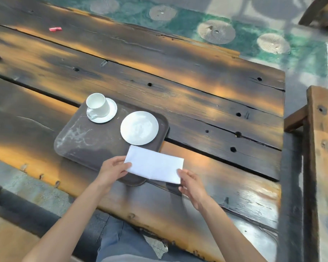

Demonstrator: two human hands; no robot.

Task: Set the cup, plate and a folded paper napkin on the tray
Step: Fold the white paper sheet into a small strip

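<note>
Both hands, left [113, 170] and right [192, 186], pinch a folded napkin [154, 165] in their fingers over the tray's [87, 146] near corner; cup [98, 104] (on a saucer [112, 110]) and plate [139, 128] sit on it, a red wrapper [55, 29] far across the wooden surface [206, 103].

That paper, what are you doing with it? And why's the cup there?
A person is setting a tray on a wooden table. The cup already stands on its saucer at the tray's far side, and the plate lies beside it. Both hands hold a folded napkin: the left hand pinches one end, the right hand the other. The napkin hangs over the tray's near right corner, not yet set down.
</note>
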